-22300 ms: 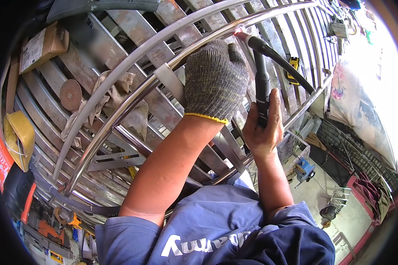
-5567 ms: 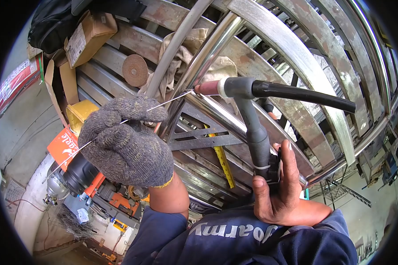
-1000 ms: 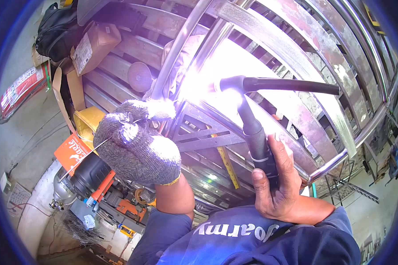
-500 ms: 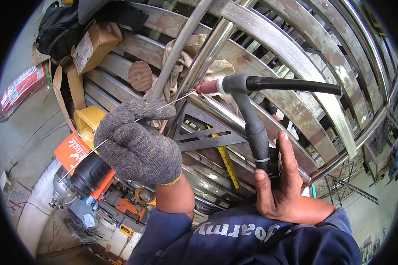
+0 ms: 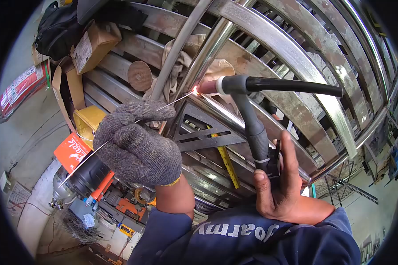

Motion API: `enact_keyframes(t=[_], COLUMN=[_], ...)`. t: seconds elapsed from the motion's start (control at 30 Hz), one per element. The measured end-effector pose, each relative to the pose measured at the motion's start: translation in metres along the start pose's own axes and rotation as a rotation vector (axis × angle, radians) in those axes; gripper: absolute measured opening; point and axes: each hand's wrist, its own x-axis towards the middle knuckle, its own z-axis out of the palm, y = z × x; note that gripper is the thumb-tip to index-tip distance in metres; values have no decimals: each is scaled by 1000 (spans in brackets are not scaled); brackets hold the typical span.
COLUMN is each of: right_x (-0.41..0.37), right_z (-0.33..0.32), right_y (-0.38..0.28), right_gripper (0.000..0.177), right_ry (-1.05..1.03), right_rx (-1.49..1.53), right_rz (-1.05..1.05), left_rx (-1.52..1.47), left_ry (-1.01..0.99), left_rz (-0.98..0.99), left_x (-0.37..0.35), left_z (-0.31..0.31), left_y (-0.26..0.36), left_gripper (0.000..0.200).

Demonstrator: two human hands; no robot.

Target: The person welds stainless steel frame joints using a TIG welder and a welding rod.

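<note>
My left hand, in a grey knitted glove, is closed around a thin filler rod. The rod's tip meets a bright glow at the joint of the polished steel tubes. Beside that glow is the reddish nozzle of a TIG torch, its black back cap pointing right. My bare right hand grips the torch handle from below, thumb and one finger raised; the other fingers are mostly hidden. A dark triangular square sits just below the joint, with a yellow tape measure blade beneath it.
Steel slats with gaps run beneath and behind the tubes. A brown grinding disc, a beige cloth and a cardboard box lie on them. At lower left are a gas cylinder and orange tools.
A bright arc now glows between the torch nozzle and the rod tip, where only a small reddish spot showed before. Both hands have stayed almost still.
</note>
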Motion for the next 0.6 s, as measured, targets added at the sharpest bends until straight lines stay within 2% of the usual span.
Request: enact_keyframes(t=[0.1, 0.3, 0.37, 0.53, 0.6], right_x=[-5, 1, 1, 3, 4], right_z=[7, 1, 1, 1, -2], right_y=[6, 3, 2, -1, 0], right_gripper=[68, 67, 67, 67, 66], right_ry=[119, 32, 23, 8, -24], right_rx=[70, -15, -14, -13, -35], right_rz=[-30, -51, -46, -42, -44], left_rx=[94, -19, 39, -4, -11], left_ry=[-28, -97, -27, -125, -101], left_rz=[30, -11, 12, -13, -37], left_x=[1, 2, 1, 4, 1], left_z=[-8, -11, -5, -11, -11], left_y=[-4, -5, -2, -3, -1], left_gripper=[50, 49, 50, 50, 46])
